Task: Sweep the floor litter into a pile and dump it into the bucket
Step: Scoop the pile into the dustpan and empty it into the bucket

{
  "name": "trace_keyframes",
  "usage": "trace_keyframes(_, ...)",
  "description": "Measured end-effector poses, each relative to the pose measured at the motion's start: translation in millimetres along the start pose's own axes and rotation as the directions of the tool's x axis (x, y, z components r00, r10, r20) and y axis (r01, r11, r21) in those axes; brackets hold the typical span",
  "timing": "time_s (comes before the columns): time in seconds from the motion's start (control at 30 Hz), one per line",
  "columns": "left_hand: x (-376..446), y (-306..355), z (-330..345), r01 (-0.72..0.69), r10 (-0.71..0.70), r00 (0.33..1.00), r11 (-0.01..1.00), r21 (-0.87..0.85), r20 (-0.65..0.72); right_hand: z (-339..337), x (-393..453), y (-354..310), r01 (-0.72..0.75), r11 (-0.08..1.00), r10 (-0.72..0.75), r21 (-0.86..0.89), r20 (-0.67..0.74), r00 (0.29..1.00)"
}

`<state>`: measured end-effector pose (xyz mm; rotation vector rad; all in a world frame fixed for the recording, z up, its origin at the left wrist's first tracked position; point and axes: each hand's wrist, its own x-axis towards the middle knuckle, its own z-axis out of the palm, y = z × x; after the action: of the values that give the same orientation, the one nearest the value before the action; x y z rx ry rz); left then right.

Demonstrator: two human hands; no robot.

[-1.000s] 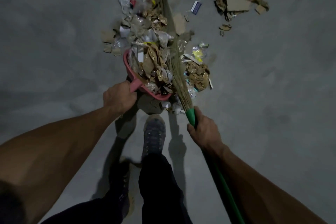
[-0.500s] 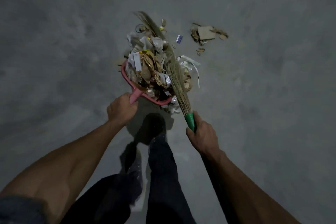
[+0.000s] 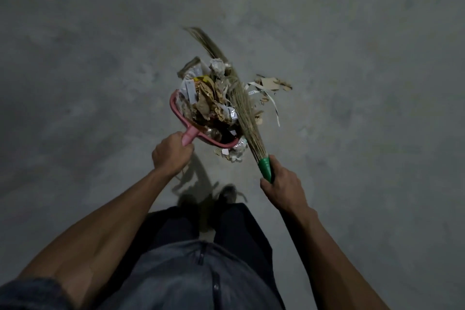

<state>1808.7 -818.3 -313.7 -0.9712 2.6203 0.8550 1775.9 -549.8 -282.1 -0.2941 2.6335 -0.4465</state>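
Note:
My left hand (image 3: 170, 154) grips the handle of a pink dustpan (image 3: 176, 113), held above the floor and heaped with crumpled paper, cardboard and wrappers (image 3: 211, 100). My right hand (image 3: 284, 190) holds the green handle of a straw broom (image 3: 245, 118). Its bristles lie along the right side of the heap and point away from me. A few scraps (image 3: 235, 153) hang at the pan's near edge. Cardboard bits and a white strip (image 3: 270, 88) show just right of the broom. No bucket is in view.
Bare grey concrete floor (image 3: 100, 57) lies on all sides, dimly lit. My dark trousers and a shoe (image 3: 227, 194) are directly below the dustpan, with their shadow on the floor beside them.
The loaded dustpan has been lifted off the floor and carried away from the litter. The scattered scraps now look smaller and fewer. The broom stays pressed against the heap.

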Motion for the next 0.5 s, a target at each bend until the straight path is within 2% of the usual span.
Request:
trace_keyframes(0.1, -38, 0, -16, -0.011, 0.010, 0.998, 1.000, -0.018, -0.055, -20, -26, -3, 0.086, 0.996, -0.087, -0.027, -0.013, 0.996)
trace_keyframes(0.27, -107, -1, -18, 0.053, -0.065, 0.983, 0.996, -0.073, -0.172, -45, -59, 11, 0.224, 0.969, -0.224, -0.108, 0.009, 0.975)
trace_keyframes(0.5, -242, 17, 10, 0.188, -0.262, 0.907, 0.952, -0.241, -0.329, -73, -109, 56, 0.483, 0.863, -0.478, -0.151, 0.073, 0.876)
